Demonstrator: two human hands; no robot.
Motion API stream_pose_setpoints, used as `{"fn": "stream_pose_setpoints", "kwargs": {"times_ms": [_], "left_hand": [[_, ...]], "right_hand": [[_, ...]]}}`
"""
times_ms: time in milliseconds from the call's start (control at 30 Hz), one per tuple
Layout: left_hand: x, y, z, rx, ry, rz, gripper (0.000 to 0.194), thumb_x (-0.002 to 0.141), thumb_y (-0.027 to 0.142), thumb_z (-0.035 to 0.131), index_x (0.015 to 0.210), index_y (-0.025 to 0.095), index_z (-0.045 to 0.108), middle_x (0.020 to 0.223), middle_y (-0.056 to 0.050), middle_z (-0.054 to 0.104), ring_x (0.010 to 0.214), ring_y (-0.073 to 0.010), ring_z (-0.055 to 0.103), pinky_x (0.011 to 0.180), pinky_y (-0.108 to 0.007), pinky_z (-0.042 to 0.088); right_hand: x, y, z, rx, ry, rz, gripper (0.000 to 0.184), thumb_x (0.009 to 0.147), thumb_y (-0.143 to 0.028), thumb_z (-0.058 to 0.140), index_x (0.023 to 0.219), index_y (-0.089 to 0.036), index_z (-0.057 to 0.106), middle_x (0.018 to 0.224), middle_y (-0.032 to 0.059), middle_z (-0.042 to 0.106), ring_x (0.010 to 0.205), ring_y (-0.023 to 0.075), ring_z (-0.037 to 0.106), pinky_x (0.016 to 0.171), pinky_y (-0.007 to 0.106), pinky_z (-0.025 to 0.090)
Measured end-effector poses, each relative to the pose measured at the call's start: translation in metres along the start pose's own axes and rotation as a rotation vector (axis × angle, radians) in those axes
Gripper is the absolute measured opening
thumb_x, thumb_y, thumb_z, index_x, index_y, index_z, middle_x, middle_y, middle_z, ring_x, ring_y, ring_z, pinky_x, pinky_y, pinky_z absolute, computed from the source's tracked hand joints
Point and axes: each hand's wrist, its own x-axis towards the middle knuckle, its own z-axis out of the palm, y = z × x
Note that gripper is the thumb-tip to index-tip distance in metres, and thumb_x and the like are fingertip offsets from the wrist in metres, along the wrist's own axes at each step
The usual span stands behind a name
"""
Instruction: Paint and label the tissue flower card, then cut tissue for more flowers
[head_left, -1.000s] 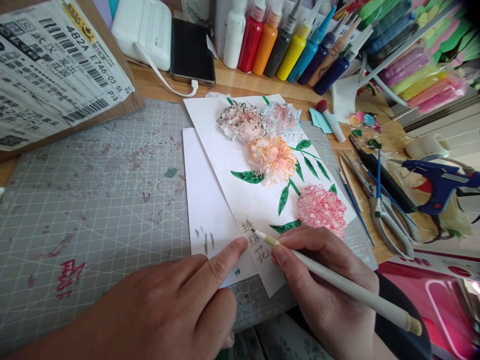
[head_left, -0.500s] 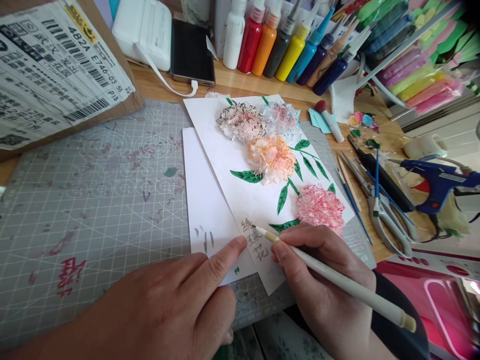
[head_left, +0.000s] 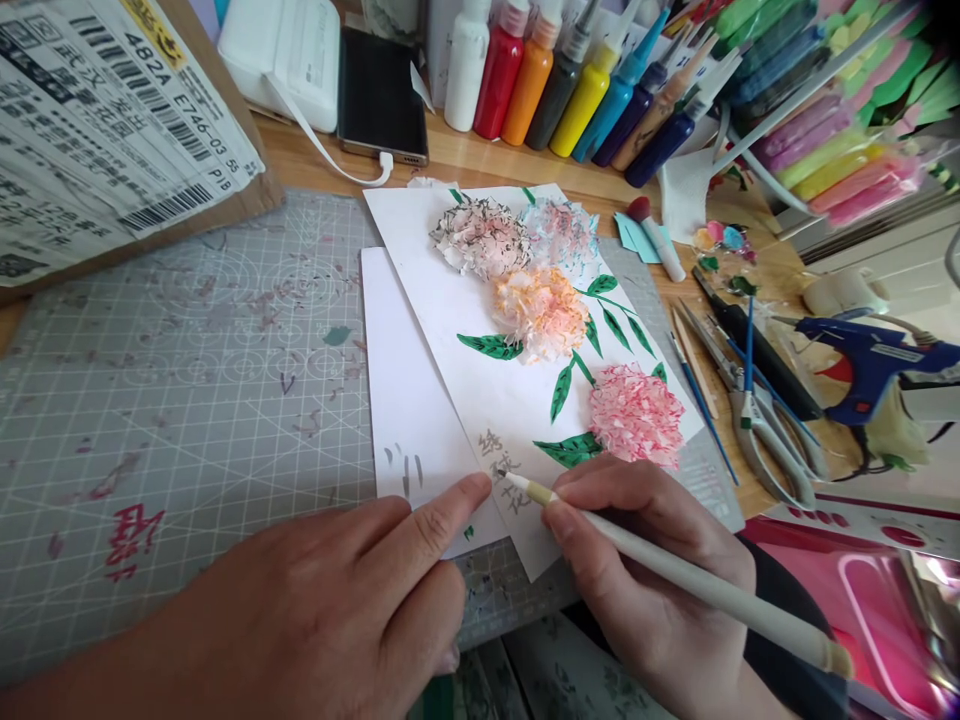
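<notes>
My right hand point(head_left: 652, 560) grips a white brush pen point(head_left: 675, 578), its dark tip at the middle of three grey written characters point(head_left: 504, 468) near the paper's lower corner. My left hand point(head_left: 352, 590) holds nothing; its index finger is stretched out, with the fingertip at the paper's left edge beside the writing, and the other fingers are bent. On the white paper point(head_left: 431, 270) are several ruffled flowers, among them a pink one point(head_left: 637, 415) and an orange-tinged one point(head_left: 544, 315), with painted green leaves point(head_left: 566, 450). A second white sheet point(head_left: 401, 390) with grey strokes lies partly beneath it.
A grey cutting mat point(head_left: 187, 400) lies under the papers. To the left stands a cardboard box point(head_left: 255, 200). Paint bottles point(head_left: 502, 75) line the back beside a phone point(head_left: 382, 100). Scissors point(head_left: 765, 430) and a blue glue gun point(head_left: 870, 350) are at the right.
The brush pen's tip has moved down from beside the top character to the middle one, along with my right hand. My left hand stays at the paper's edge.
</notes>
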Motion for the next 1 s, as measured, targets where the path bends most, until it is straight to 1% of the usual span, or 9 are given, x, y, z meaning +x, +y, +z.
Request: {"fn": "stream_pose_setpoints", "kwargs": {"times_ms": [167, 300, 433, 533, 667, 800, 900, 1000], "left_hand": [[-0.0021, 0.0005, 0.0023, 0.013, 0.026, 0.008, 0.008, 0.080, 0.014, 0.047, 0.075, 0.021, 0.049, 0.127, -0.010, 0.059, 0.072, -0.0183, 0.063, 0.056, -0.031, 0.049], [-0.0022, 0.0007, 0.0020, 0.004, 0.021, 0.004, 0.009, 0.080, 0.013, 0.047, 0.076, 0.021, 0.050, 0.125, -0.009, 0.061, 0.070, -0.0181, 0.063, 0.054, -0.031, 0.049], [-0.0024, 0.0008, 0.0009, 0.000, 0.031, -0.004, 0.009, 0.081, 0.014, 0.046, 0.076, 0.021, 0.050, 0.124, -0.009, 0.062, 0.069, -0.0176, 0.062, 0.054, -0.031, 0.047], [-0.0023, 0.0011, 0.0007, -0.001, 0.018, 0.002, 0.011, 0.081, 0.013, 0.045, 0.076, 0.021, 0.051, 0.124, -0.010, 0.061, 0.069, -0.0185, 0.062, 0.055, -0.032, 0.046], [-0.0009, 0.0014, 0.0006, -0.019, 0.033, 0.007, 0.015, 0.080, 0.010, 0.043, 0.074, 0.021, 0.051, 0.124, -0.011, 0.061, 0.072, -0.0197, 0.063, 0.058, -0.032, 0.045], [-0.0007, 0.0017, 0.0004, -0.024, 0.029, -0.023, 0.014, 0.081, 0.010, 0.043, 0.074, 0.020, 0.050, 0.123, -0.010, 0.062, 0.072, -0.0181, 0.062, 0.058, -0.031, 0.045], [-0.0020, 0.0014, 0.0006, -0.011, 0.037, -0.002, 0.012, 0.082, 0.012, 0.043, 0.075, 0.020, 0.050, 0.122, -0.010, 0.062, 0.070, -0.0169, 0.061, 0.056, -0.030, 0.045], [-0.0027, 0.0008, 0.0006, -0.006, 0.035, 0.009, 0.011, 0.082, 0.013, 0.044, 0.075, 0.020, 0.049, 0.122, -0.011, 0.062, 0.070, -0.0173, 0.060, 0.054, -0.030, 0.044]], "right_hand": [[0.0000, -0.0006, 0.0010, -0.015, -0.022, -0.024, 0.011, 0.075, -0.009, 0.062, 0.076, -0.020, 0.060, 0.066, -0.0007, 0.065, 0.061, 0.0127, 0.064, 0.049, 0.022, 0.049], [0.0003, 0.0008, 0.0012, -0.052, -0.022, -0.025, 0.010, 0.076, -0.010, 0.062, 0.074, -0.020, 0.060, 0.065, -0.0008, 0.065, 0.060, 0.0123, 0.064, 0.047, 0.020, 0.048], [-0.0003, 0.0021, 0.0007, -0.068, 0.004, -0.008, 0.009, 0.076, -0.011, 0.062, 0.075, -0.019, 0.060, 0.064, -0.0012, 0.064, 0.059, 0.0116, 0.063, 0.046, 0.020, 0.047], [0.0002, 0.0017, 0.0002, -0.051, -0.014, -0.025, 0.010, 0.076, -0.010, 0.062, 0.074, -0.019, 0.059, 0.064, -0.0015, 0.064, 0.060, 0.0116, 0.063, 0.048, 0.020, 0.048], [0.0009, 0.0008, 0.0002, -0.041, -0.034, -0.020, 0.011, 0.076, -0.009, 0.062, 0.073, -0.019, 0.059, 0.063, -0.0021, 0.063, 0.061, 0.0112, 0.063, 0.049, 0.019, 0.047], [0.0000, 0.0010, 0.0003, -0.037, -0.017, 0.005, 0.010, 0.076, -0.010, 0.062, 0.075, -0.020, 0.059, 0.065, -0.0015, 0.063, 0.061, 0.0110, 0.062, 0.048, 0.019, 0.046], [-0.0006, 0.0014, 0.0001, -0.048, -0.010, -0.001, 0.010, 0.076, -0.010, 0.062, 0.075, -0.020, 0.059, 0.064, -0.0013, 0.063, 0.060, 0.0114, 0.062, 0.046, 0.019, 0.045], [-0.0006, 0.0016, -0.0004, -0.051, -0.018, -0.006, 0.010, 0.076, -0.010, 0.062, 0.073, -0.019, 0.059, 0.064, -0.0008, 0.063, 0.060, 0.0117, 0.062, 0.048, 0.020, 0.046]]}}
